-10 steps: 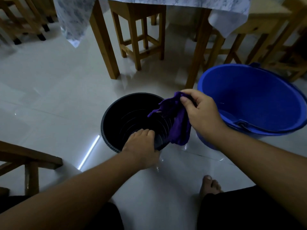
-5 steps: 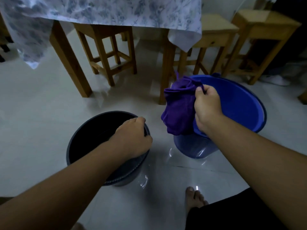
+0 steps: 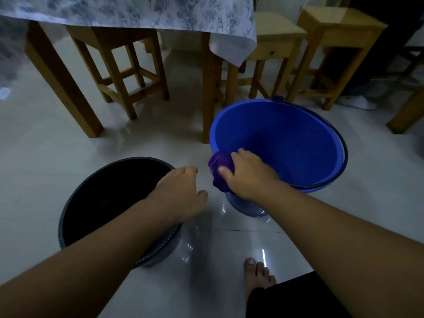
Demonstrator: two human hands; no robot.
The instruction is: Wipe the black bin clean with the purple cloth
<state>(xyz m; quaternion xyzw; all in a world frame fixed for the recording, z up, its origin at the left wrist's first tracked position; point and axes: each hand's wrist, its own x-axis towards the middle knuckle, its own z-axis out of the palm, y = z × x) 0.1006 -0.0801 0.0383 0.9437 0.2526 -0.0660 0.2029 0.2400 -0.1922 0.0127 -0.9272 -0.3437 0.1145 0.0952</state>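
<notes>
The black bin point(image 3: 110, 203) stands upright on the floor at lower left, its dark inside facing me. My left hand point(image 3: 181, 191) hovers over the bin's right rim with its fingers loosely curled and its thumb apart, and it holds nothing that I can see. My right hand point(image 3: 247, 175) grips the purple cloth point(image 3: 221, 166), bunched into a ball. It presses the cloth against the near left rim of the blue bucket point(image 3: 298, 145), to the right of the bin.
A wooden table with a patterned cloth point(image 3: 137, 12) stands behind, one leg point(image 3: 207, 99) just behind the bucket. Wooden stools point(image 3: 128, 72) point(image 3: 332, 42) stand under and beside it. My bare foot point(image 3: 257, 274) rests on the glossy white floor.
My right hand has dropped the cloth from hanging above the bucket to its near rim, now balled up. My left hand has loosened from the bin's rim. The view has shifted right.
</notes>
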